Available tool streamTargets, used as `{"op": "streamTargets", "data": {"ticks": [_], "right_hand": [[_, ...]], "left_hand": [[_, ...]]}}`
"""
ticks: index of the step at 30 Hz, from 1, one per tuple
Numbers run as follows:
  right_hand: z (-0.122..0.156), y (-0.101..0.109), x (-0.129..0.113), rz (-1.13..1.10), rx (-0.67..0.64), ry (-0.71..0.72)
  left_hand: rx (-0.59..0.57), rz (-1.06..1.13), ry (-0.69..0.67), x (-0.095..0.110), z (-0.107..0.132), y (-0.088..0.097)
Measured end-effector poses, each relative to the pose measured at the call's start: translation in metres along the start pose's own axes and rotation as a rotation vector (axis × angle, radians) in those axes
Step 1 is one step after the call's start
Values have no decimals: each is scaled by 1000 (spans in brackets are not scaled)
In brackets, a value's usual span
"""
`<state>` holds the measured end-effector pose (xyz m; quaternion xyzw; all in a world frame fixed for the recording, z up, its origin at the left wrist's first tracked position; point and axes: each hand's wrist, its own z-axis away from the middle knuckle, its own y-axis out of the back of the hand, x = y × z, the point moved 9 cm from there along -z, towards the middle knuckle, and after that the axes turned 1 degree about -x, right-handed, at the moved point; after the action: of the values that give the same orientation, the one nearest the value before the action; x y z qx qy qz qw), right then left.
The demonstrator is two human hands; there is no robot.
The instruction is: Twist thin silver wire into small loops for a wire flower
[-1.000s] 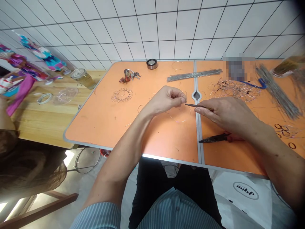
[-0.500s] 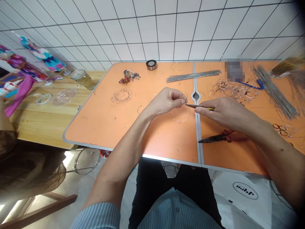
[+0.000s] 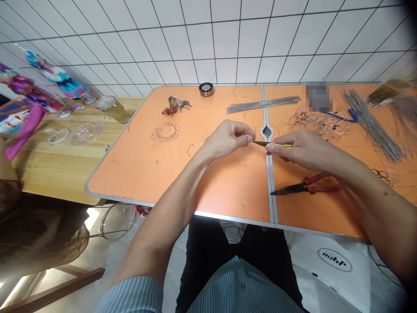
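My left hand (image 3: 233, 137) is closed in a pinch on a thin wire (image 3: 252, 162), which curves in a loop below the fingers over the orange table. Against these fingertips rests the dark tip of slim pointed pliers (image 3: 261, 143) with a yellow handle. My right hand (image 3: 301, 150) is closed around that handle and mostly hides it. Below my right hand lie larger long-nose pliers (image 3: 293, 188) with red handles, nose pointing left. A scalloped wire ring (image 3: 165, 131) lies on the table left of my left hand.
A bundle of straight wires (image 3: 263, 104) lies beyond my hands, near a black tape roll (image 3: 206, 89) and keys (image 3: 180, 104). Tangled wire (image 3: 317, 124) and another wire bundle (image 3: 374, 126) are at the right. A lidded cup (image 3: 112, 108) stands on the wooden table; a person sits far left.
My right hand has turned slightly, tilting the pointed pliers a little, with their tip still at my left fingertips. My left hand has held its place. The view has shifted slightly.
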<state>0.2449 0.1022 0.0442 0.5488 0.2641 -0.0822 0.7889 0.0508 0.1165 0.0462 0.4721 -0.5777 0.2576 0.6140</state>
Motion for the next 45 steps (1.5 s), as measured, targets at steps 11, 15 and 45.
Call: {"op": "streamTargets", "data": {"ticks": [11,15,45], "right_hand": [[-4,-13,-2,-321,-205,32],[-6,-15,2,-408,-234,7],[16,-38,-2,590,89,139]], "left_hand": [[30,-64,-47,-3,-4,1],[19,-93,-52,-2,-3,-1],[75,273,-8,-11,-3,18]]}}
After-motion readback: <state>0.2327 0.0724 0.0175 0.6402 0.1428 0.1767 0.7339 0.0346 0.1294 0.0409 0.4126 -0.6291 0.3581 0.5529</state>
